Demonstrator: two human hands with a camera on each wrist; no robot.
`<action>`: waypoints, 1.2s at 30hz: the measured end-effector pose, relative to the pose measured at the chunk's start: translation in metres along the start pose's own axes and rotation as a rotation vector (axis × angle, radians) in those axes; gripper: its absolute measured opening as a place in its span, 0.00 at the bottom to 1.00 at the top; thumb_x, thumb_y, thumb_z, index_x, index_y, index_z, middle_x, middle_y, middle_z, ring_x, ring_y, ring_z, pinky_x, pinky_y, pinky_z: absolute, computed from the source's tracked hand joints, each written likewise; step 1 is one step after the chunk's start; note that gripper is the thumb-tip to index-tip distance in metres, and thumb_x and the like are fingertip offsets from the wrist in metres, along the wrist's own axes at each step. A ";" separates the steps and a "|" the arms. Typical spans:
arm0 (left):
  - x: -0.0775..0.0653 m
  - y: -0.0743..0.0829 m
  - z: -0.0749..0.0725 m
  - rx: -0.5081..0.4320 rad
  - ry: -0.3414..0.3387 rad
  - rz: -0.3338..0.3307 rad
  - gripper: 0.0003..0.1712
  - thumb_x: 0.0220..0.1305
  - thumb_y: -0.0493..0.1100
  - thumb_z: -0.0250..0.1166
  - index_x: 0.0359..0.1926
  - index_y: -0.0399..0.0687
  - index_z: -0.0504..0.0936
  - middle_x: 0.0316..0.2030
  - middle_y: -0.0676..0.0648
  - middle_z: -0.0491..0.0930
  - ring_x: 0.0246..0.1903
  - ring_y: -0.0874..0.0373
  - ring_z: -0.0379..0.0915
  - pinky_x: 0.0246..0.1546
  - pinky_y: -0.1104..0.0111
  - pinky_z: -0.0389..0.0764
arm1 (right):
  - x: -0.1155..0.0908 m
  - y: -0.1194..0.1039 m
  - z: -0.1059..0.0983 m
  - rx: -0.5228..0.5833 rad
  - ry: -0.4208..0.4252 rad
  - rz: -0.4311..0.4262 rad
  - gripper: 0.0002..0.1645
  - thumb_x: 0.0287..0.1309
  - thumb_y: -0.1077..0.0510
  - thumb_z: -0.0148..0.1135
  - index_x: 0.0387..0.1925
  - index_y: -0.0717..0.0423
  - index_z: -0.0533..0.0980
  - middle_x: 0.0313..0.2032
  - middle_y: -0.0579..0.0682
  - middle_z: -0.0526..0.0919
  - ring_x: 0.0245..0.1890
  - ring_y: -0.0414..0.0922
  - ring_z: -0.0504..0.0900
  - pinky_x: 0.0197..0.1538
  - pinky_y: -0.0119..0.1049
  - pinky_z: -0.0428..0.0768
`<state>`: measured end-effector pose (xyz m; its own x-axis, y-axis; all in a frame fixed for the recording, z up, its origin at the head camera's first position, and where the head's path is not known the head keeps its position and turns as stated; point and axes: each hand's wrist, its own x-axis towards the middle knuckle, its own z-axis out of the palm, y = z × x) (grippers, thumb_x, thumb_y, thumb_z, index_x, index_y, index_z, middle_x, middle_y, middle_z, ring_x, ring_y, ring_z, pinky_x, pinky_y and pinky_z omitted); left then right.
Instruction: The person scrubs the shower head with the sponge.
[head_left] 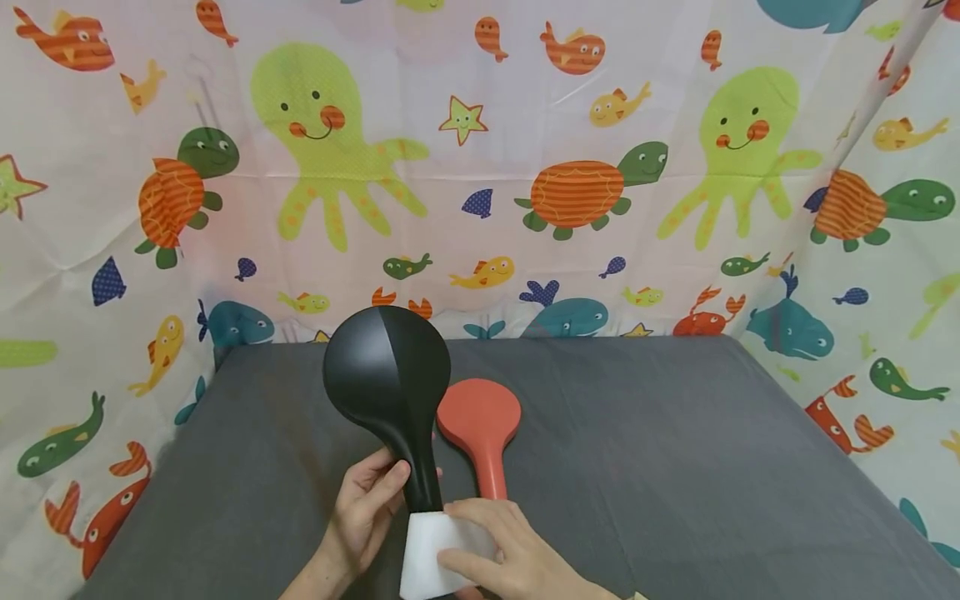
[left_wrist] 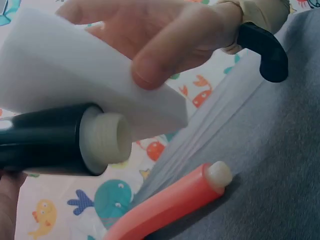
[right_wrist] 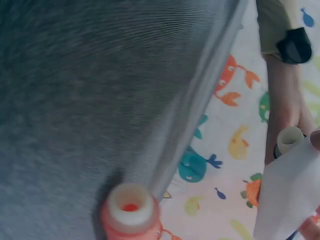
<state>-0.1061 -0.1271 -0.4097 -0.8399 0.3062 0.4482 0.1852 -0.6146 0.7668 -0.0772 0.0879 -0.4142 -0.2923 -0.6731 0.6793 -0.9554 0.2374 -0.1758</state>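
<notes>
My left hand (head_left: 367, 500) holds a black round-headed piece (head_left: 386, 367) by its neck, thumb on the near side, head upward. In the left wrist view, the black handle (left_wrist: 45, 140) ends in a pale stepped tip (left_wrist: 112, 137). My right hand (head_left: 517, 550) grips a smooth white tapered piece (head_left: 435, 554) between thumb and fingers. The white piece overlaps the handle's lower end in the head view; in the left wrist view it lies alongside the pale tip, not over it. Whether the two touch, I cannot tell. A similar red piece (head_left: 480, 412) lies on the table behind my right hand.
The table has a dark grey cloth (head_left: 675, 450). A white curtain (head_left: 480, 317) printed with sea animals hangs behind it and along both sides. The red piece's hollow pale end (right_wrist: 131, 207) faces the right wrist camera.
</notes>
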 end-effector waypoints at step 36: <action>-0.002 -0.020 0.015 0.196 -0.270 0.242 0.19 0.59 0.18 0.45 0.50 0.25 0.73 0.45 0.45 0.73 0.44 0.59 0.68 0.44 0.69 0.74 | 0.031 0.017 -0.017 0.807 0.411 0.571 0.26 0.64 0.71 0.46 0.59 0.61 0.50 0.57 0.60 0.58 0.58 0.50 0.66 0.47 0.39 0.77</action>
<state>-0.1004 -0.1042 -0.4191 -0.6006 0.3657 0.7110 0.4767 -0.5502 0.6856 -0.1018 0.0830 -0.3846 -0.8119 -0.2857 0.5091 -0.4720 -0.1920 -0.8605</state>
